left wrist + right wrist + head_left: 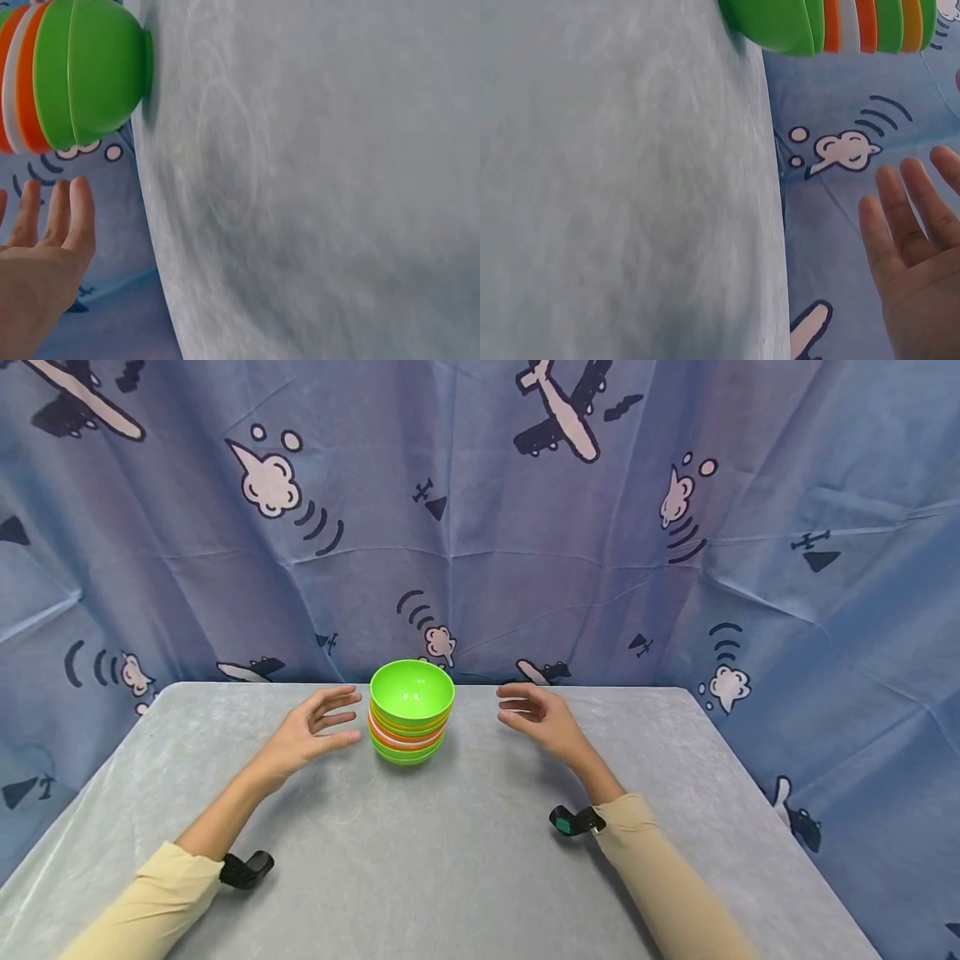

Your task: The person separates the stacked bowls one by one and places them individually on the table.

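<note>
A stack of nested bowls (412,693) stands upright near the table's far edge, a bright green one on top and green, yellow, orange and white rims below it. Just left of the stack is my left hand (315,727), apart from it, fingers spread and slightly bent around nothing. On the other side, a wider gap away, my right hand (546,718) hovers with loosely bent fingers and holds nothing. In the left wrist view, the bowls (97,71) lie beyond the fingertips. The right wrist view shows the stack's lower side (780,22), also away from the fingers.
A pale grey cloth covers the table (420,868). Right behind its far edge hangs a blue curtain (480,510) printed with planes and clouds. Black wrist cameras (247,870) are strapped under both sleeves.
</note>
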Motion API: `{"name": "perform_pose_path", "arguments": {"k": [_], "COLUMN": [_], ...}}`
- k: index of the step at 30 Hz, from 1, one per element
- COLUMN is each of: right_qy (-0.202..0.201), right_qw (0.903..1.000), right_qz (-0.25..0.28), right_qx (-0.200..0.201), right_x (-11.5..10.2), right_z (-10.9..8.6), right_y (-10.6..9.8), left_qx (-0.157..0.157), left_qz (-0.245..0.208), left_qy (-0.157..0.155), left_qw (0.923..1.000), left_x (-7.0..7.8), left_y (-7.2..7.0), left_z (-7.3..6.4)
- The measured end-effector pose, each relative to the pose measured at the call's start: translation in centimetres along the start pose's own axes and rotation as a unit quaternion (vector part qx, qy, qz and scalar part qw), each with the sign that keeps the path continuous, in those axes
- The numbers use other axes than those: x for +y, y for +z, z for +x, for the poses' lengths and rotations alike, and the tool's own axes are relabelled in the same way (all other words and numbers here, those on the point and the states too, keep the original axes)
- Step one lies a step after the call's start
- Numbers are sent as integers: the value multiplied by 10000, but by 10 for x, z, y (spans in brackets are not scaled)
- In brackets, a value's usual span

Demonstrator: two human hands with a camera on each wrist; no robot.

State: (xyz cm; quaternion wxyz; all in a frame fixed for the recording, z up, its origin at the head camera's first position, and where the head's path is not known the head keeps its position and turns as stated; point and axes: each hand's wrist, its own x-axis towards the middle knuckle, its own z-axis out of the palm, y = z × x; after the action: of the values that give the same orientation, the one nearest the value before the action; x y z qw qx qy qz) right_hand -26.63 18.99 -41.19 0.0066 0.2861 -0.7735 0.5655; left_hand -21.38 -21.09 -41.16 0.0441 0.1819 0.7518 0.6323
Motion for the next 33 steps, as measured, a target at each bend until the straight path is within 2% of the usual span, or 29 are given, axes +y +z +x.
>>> {"name": "perform_pose_path", "arguments": {"k": [2, 10, 24, 33], "right_qy": [-13, -116, -299, -370], "right_qw": [10000, 9996, 9985, 9966], "right_qz": [25, 196, 289, 326], "right_qx": [-32, -140, -359, -667], "right_x": [4, -2, -8, -15], "right_z": [4, 17, 31, 46], "right_y": [3, 18, 36, 52], "left_qx": [-3, 33, 34, 88], "left_qz": [-23, 9, -24, -1], "left_qy": [57, 126, 331, 415], "left_qw": [10000, 9999, 9994, 9991], "left_x": [0, 3, 3, 4], "left_y": [4, 13, 23, 28], "left_z": [2, 13, 22, 29]}}
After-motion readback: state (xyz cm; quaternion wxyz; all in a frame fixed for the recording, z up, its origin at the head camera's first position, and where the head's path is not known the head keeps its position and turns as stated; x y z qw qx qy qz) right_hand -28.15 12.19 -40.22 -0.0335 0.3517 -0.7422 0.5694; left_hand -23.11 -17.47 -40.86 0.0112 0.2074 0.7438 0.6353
